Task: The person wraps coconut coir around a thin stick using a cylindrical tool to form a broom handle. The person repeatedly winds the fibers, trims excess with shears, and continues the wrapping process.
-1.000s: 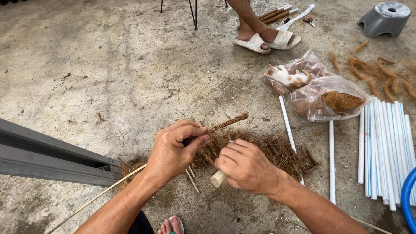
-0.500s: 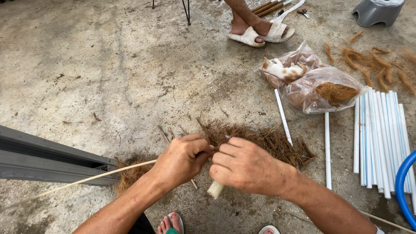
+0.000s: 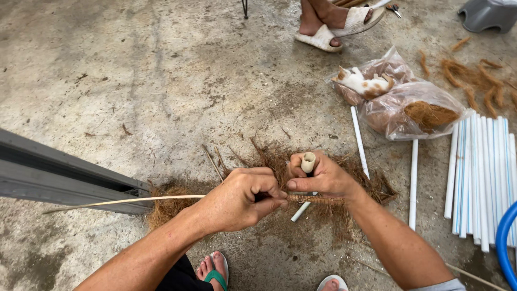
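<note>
Both hands worked low over the concrete floor [image 3: 161, 81], just above a sandalled foot [image 3: 214, 271]. The left hand [image 3: 239, 198] was closed in a fist around a thin pale stick [image 3: 124, 201] that ran out to the left, its thumb and forefinger pinching the fibre-wrapped part of the stick [image 3: 315, 199]. The right hand [image 3: 318, 175] was closed too, gripping a short white tube [image 3: 308, 161] upright in its fingers while touching the same wrapped stretch. Beneath them lay a heap of brown coconut fibre [image 3: 366, 180]. Further off stood loose white tubes [image 3: 479, 172], then plastic bags of fibre [image 3: 409, 108], and another person's sandalled feet [image 3: 336, 24] at the far edge.
</note>
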